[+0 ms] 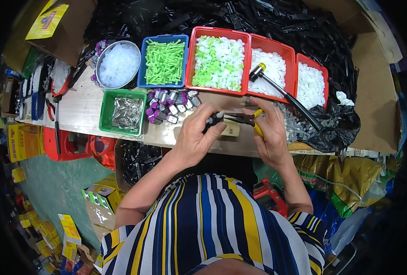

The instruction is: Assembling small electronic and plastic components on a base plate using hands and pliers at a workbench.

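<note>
My left hand is closed around a small dark part with a grey tip, mostly hidden by the fingers. In my right hand are needle-nose pliers with yellow handles, their jaws pointing left at the part. Whether the jaws touch it I cannot tell. Beneath both hands lies a small wooden block on the bench. Just left of them is a pile of purple and silver pieces.
Behind the hands stand a blue bin of green pieces, red bins of white and green caps, and a round bowl. A green bin of metal pins sits left. A hammer leans across the right bins beside a black bag.
</note>
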`<act>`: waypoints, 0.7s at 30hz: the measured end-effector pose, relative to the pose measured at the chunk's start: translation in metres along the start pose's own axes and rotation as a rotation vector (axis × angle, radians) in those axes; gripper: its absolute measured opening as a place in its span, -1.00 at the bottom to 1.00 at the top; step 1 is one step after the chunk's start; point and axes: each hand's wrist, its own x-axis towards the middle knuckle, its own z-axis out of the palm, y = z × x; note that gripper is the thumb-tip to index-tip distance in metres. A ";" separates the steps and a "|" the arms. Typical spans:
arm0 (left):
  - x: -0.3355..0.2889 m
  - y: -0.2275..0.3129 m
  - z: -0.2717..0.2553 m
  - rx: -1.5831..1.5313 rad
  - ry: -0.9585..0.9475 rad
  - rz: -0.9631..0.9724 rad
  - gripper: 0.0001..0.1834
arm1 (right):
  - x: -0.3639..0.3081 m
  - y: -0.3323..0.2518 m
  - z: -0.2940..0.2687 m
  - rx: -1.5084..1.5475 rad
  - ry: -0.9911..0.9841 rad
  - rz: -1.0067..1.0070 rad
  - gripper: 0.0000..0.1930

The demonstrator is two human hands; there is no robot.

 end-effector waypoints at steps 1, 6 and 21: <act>0.000 0.000 0.000 0.017 -0.005 0.080 -0.63 | -0.001 -0.001 -0.002 -0.026 -0.012 0.002 -0.55; 0.003 0.002 -0.001 0.025 -0.051 0.095 -0.67 | -0.007 0.001 -0.005 -0.025 -0.055 0.023 -0.41; -0.002 0.003 -0.012 0.025 -0.036 0.083 -0.67 | -0.005 0.003 0.007 -0.072 -0.065 -0.124 -0.74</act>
